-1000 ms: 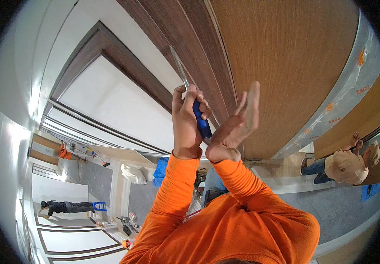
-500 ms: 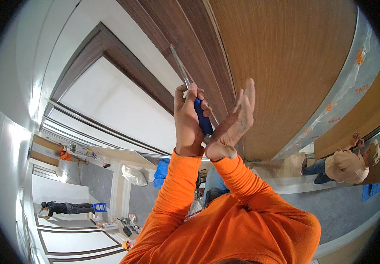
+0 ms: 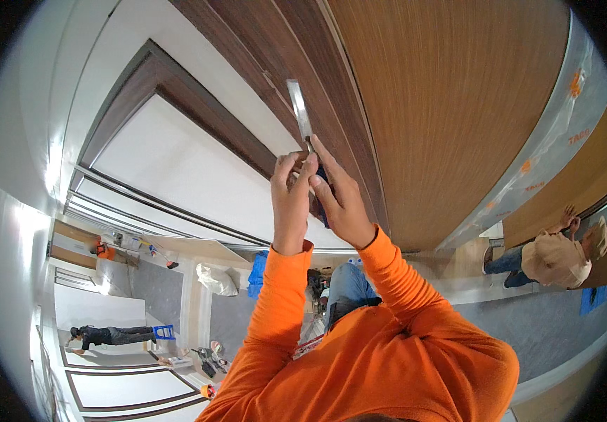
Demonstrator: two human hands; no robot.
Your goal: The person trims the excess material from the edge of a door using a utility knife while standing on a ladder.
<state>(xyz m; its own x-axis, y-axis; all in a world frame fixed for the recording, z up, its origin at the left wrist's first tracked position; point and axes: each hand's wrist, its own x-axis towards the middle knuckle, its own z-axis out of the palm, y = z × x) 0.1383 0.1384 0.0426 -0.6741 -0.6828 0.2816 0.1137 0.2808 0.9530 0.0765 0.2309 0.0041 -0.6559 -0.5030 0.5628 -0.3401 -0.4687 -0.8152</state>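
Observation:
A chisel with a flat steel blade and a dark blue handle points up along a dark brown wood-grain trim. My left hand and my right hand are closed together around the handle, and their fingers hide most of it. The blade's tip lies over the trim near a small pale mark in the wood; whether it touches cannot be told. To the left is a white panel with a dark frame.
A lighter wood panel with a plastic-covered strip is at right, where a person in a beige top works. Far left, another in dark clothes is by a blue step ladder, and one in orange is farther back. A white sack lies below.
My right hand, spread beside the handle's lower end earlier, has moved up and closed on the chisel. The blade has swung to a more upright angle, its tip lower and further right.

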